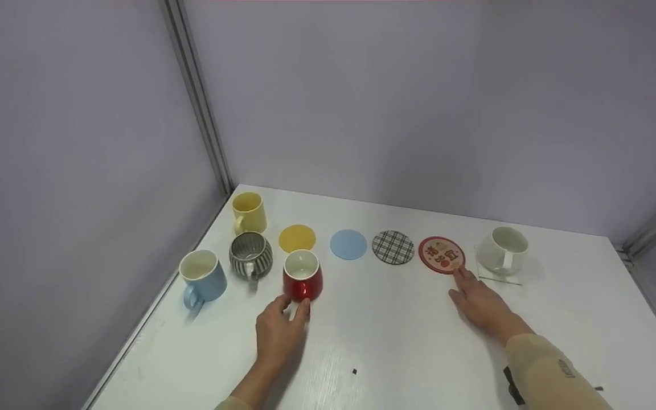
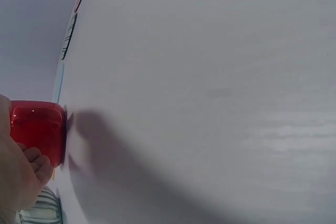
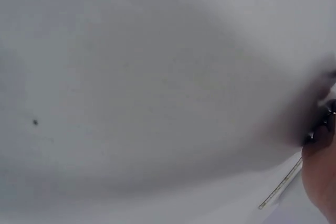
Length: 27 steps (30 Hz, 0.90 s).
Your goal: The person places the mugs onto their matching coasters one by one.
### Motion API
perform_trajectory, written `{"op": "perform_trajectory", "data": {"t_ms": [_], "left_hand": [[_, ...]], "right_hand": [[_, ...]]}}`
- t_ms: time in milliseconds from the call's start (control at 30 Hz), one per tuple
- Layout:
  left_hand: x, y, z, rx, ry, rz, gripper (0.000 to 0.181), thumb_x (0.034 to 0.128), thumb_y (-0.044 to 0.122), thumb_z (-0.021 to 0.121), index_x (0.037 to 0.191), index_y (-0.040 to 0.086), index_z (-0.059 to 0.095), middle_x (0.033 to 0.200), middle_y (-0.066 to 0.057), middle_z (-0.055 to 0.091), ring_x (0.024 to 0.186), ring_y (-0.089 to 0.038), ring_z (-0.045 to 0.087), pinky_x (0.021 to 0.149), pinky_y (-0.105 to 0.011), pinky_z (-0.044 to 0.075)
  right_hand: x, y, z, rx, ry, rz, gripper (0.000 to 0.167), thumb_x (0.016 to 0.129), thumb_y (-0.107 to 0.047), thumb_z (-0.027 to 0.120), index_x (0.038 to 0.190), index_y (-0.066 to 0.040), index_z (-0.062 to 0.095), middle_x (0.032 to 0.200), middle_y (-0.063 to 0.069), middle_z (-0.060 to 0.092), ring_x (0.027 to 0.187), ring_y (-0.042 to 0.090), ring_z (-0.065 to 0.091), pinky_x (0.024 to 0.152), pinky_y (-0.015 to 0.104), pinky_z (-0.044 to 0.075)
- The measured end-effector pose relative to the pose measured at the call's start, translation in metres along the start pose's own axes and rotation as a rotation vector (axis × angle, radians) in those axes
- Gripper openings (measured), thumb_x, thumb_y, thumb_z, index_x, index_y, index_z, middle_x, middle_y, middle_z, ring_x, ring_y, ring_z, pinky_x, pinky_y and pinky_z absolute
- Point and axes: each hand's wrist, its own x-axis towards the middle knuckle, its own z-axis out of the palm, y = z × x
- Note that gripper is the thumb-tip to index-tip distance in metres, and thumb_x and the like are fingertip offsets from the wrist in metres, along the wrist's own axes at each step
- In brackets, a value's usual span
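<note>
A red mug (image 1: 303, 280) with a white inside stands upright on the table. My left hand (image 1: 278, 335) is at its near side, thumb and a finger apart by the lower part; whether they touch it is unclear. In the left wrist view, bent fingers of my left hand (image 2: 23, 174) overlap the red mug (image 2: 39, 129). Fingertips of my right hand (image 1: 484, 304) rest on the near edge of a round red patterned coaster (image 1: 441, 254). At the right edge of the right wrist view, my right hand (image 3: 319, 174) is partly cut off.
Blue mug (image 1: 205, 279), grey striped mug (image 1: 250, 256) and yellow mug (image 1: 250, 213) stand at left. Yellow (image 1: 297, 238), light blue (image 1: 348, 245) and checked (image 1: 393, 247) coasters lie in a row. A white mug (image 1: 501, 250) stands on a pale coaster at right. Walls border the table.
</note>
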Motion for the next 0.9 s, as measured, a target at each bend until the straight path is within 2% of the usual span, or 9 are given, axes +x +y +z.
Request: {"op": "perform_trajectory", "data": {"t_ms": [233,400,533,733,900], "left_hand": [[0.002,0.000,0.008,-0.026,-0.004,0.006,0.034,0.0982,0.030,0.078,0.116,0.001,0.074,0.119,-0.018,0.075,0.115,-0.036,0.072,0.097,-0.052,0.056],[0.003,0.002,0.016,-0.066,0.004,0.026,0.027,0.0985,0.026,0.079,0.112,0.002,0.075,0.114,-0.015,0.077,0.112,-0.033,0.073,0.097,-0.050,0.056],[0.004,0.005,0.022,-0.099,-0.012,-0.012,0.021,0.1000,0.024,0.077,0.109,0.005,0.074,0.111,-0.011,0.077,0.106,-0.027,0.073,0.095,-0.047,0.057],[0.005,0.009,0.028,-0.098,-0.016,-0.053,0.017,0.1014,0.021,0.076,0.103,0.005,0.073,0.097,-0.008,0.075,0.084,-0.021,0.064,0.079,-0.040,0.056],[0.007,0.011,0.031,-0.084,-0.003,-0.053,0.013,0.1017,0.018,0.074,0.100,0.005,0.072,0.091,-0.007,0.074,0.079,-0.020,0.059,0.075,-0.038,0.053]], "right_hand": [[0.000,-0.007,-0.002,0.002,-0.034,0.012,0.078,0.114,-0.051,0.040,0.167,0.002,0.015,0.174,0.023,0.011,0.158,0.048,0.012,0.123,0.064,0.015],[-0.001,-0.012,-0.003,-0.009,-0.040,0.018,0.081,0.113,-0.053,0.040,0.166,0.004,0.016,0.173,0.026,0.012,0.158,0.048,0.011,0.123,0.064,0.015],[-0.001,-0.013,-0.003,-0.013,-0.041,0.022,0.081,0.113,-0.052,0.041,0.165,0.005,0.017,0.173,0.026,0.012,0.158,0.048,0.012,0.124,0.063,0.016],[0.001,-0.014,-0.003,-0.054,-0.027,0.008,0.081,0.113,-0.049,0.044,0.163,0.009,0.019,0.171,0.029,0.015,0.157,0.050,0.014,0.123,0.063,0.017],[0.001,-0.011,-0.004,-0.064,-0.033,0.020,0.081,0.113,-0.051,0.042,0.164,0.009,0.018,0.171,0.029,0.015,0.157,0.050,0.015,0.123,0.064,0.017]]}}
